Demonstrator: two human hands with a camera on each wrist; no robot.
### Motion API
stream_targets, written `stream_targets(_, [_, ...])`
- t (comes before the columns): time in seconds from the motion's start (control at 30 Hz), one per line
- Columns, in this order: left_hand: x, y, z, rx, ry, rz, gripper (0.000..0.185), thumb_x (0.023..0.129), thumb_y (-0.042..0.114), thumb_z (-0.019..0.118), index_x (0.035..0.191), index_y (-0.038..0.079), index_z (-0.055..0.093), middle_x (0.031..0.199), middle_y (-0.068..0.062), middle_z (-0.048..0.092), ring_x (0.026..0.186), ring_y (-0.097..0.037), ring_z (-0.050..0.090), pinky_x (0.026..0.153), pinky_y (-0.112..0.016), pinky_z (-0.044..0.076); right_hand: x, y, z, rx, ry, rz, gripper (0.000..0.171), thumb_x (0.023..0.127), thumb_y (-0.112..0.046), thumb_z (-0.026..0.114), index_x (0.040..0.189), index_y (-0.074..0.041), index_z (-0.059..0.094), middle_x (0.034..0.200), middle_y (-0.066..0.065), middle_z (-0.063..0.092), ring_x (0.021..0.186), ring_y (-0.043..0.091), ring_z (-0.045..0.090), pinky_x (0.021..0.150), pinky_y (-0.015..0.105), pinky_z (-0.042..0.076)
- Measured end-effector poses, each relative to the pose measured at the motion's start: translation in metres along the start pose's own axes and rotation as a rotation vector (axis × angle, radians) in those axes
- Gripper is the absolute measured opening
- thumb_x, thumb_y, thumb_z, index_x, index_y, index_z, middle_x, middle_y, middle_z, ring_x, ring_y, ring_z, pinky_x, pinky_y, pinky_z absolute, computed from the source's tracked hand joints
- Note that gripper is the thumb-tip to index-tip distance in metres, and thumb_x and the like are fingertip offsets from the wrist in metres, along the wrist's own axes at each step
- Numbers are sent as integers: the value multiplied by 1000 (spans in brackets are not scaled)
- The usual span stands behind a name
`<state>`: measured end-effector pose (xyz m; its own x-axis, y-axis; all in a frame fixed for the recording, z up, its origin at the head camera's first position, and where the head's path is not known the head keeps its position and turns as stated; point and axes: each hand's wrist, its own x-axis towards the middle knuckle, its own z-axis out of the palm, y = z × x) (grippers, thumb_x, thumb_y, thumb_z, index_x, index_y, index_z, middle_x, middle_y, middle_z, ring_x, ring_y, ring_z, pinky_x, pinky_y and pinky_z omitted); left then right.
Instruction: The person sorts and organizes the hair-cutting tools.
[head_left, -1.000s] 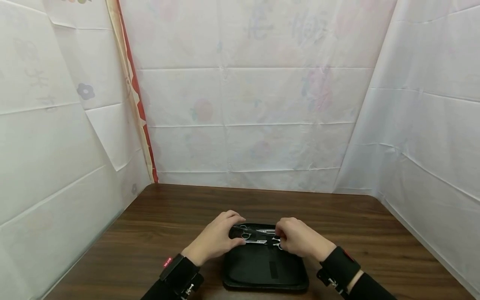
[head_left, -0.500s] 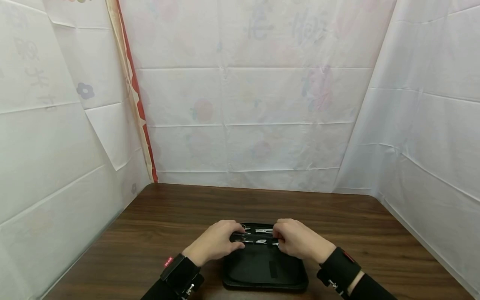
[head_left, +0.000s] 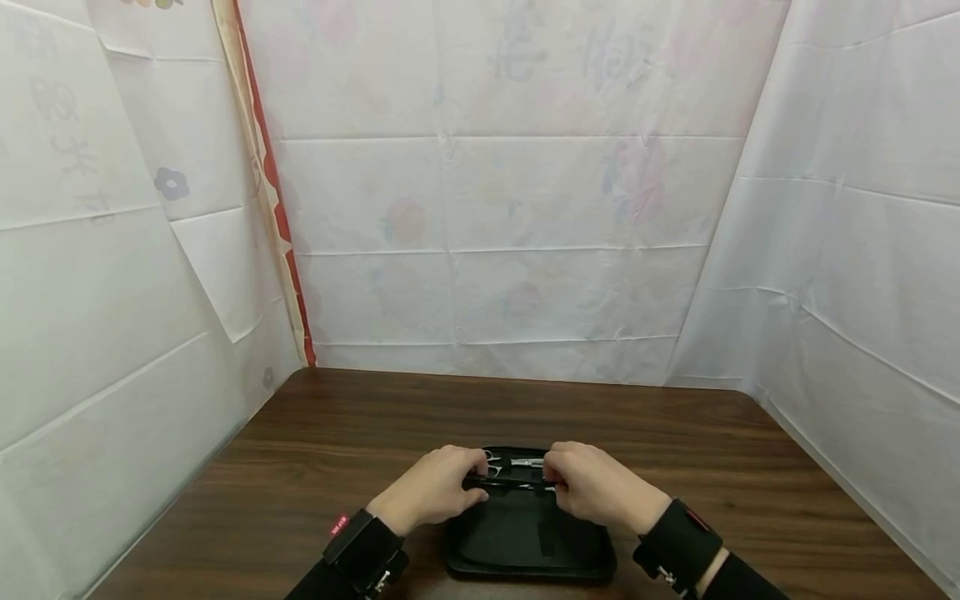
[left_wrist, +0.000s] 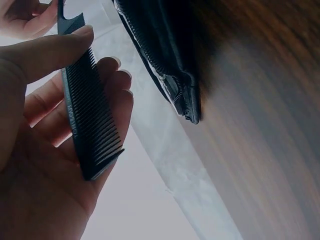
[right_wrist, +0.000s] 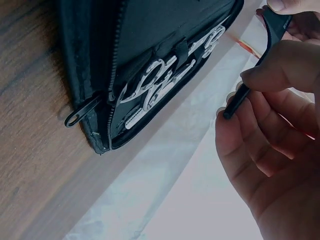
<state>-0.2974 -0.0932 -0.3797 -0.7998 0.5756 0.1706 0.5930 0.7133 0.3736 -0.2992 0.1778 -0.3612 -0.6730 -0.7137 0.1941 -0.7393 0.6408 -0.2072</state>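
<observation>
A black comb (left_wrist: 92,110) spans my two hands, with its fine teeth clearly seen in the left wrist view. My left hand (head_left: 435,493) pinches the toothed part between thumb and fingers. The narrow handle (right_wrist: 239,101) is gripped between thumb and fingers of my right hand (head_left: 606,493). Beneath and behind the comb, a black zip case (head_left: 532,537) lies open on the table. Silver scissors (right_wrist: 152,82) are tucked under straps inside it, partly covered by the comb and hands in the head view.
The brown wood-grain table (head_left: 360,417) stretches out around the case. White sheeting (head_left: 480,200) hangs behind the table and down both sides. A zip pull (right_wrist: 75,117) sticks out from the case's corner.
My left hand's fingers have closed in from a wider spread, and the hand has lowered slightly. The comb now lies level across the case, hiding the nearer scissors. My right hand has shifted slightly left.
</observation>
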Motion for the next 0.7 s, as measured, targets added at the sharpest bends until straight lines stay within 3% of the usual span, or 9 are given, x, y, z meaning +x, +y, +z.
stream_targets(0.2, [-1,-2,1,-30,-10,17,11,95,17,73,98,18,63,84,12,59,67,-3,51,64,-26,44,-1,-2,3,-39,27,-44,21,89,3,66,85,-15,58,81,-10,43,68,6,39,60,25,36])
stream_targets(0.37, [-3,-2,1,-57,-4,39,8,96,15,72,103,13,72,93,8,69,78,-1,60,70,-27,51,-2,-2,5,-73,52,-83,26,88,5,67,84,-17,54,80,-10,40,67,5,36,60,25,34])
stream_targets(0.47, [-3,-3,1,-88,-8,20,13,98,23,70,105,13,76,98,8,72,84,-1,62,73,-28,53,-2,-2,6,-80,68,-96,25,88,5,68,85,-16,55,81,-10,41,68,5,36,61,25,34])
stream_targets(0.57, [-2,-3,-1,-121,-21,-9,21,100,32,67,105,15,78,98,10,71,85,-1,61,74,-29,53,-2,-2,8,-77,78,-102,21,89,4,68,87,-14,58,82,-10,44,69,4,38,61,23,37])
stream_targets(0.7, [-2,-5,-2,-158,-32,-24,25,103,33,62,101,14,78,89,9,69,79,-4,60,71,-29,51,-2,-2,9,-83,94,-113,19,88,4,70,89,-14,63,84,-8,49,70,3,42,62,22,41])
